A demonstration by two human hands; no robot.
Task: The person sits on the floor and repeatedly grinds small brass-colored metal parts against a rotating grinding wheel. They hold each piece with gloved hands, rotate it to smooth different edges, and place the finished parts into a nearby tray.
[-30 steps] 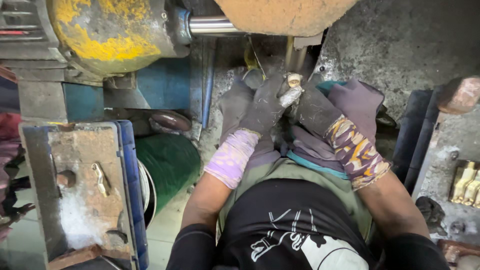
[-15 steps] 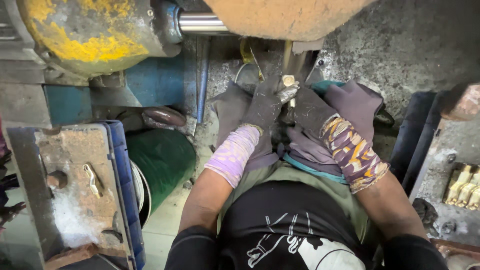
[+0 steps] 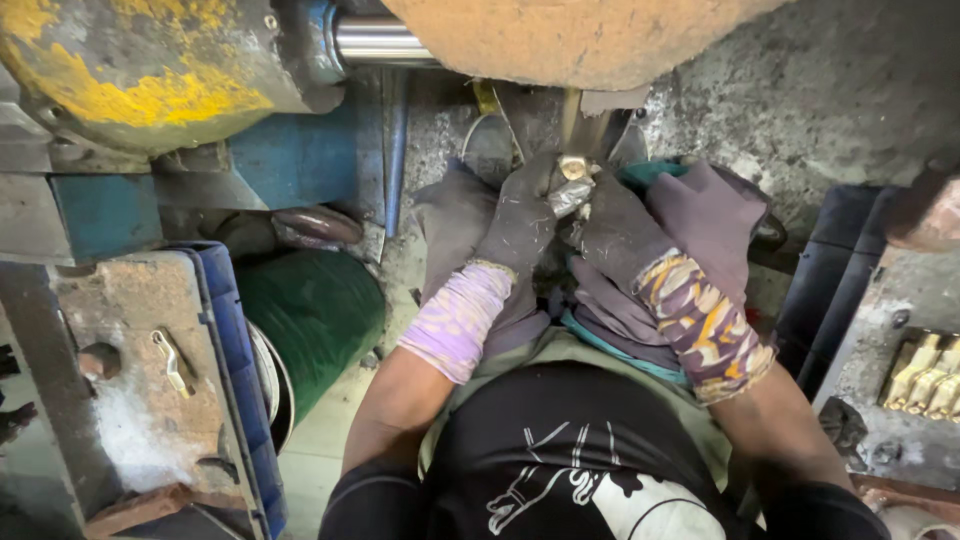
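1. A small brass fitting (image 3: 573, 183) sits just under the rim of the big orange-brown buffing wheel (image 3: 570, 35), pinched between two gloved hands.
2. The left hand (image 3: 520, 222), in a dark glove with a lilac cuff, has its fingers (image 3: 545, 180) clamped on the fitting's left side.
3. The right hand (image 3: 615, 235), in a dark glove with a patterned cuff, closes its fingers on the fitting from the right.
4. Purple cloth (image 3: 715, 215) lies draped behind the right hand.
5. A steel shaft (image 3: 375, 40) runs from the wheel to a yellow-stained motor housing (image 3: 140, 70).
6. A blue crate (image 3: 235, 370) stands far left, and a row of brass pieces (image 3: 925, 375) lies far right.
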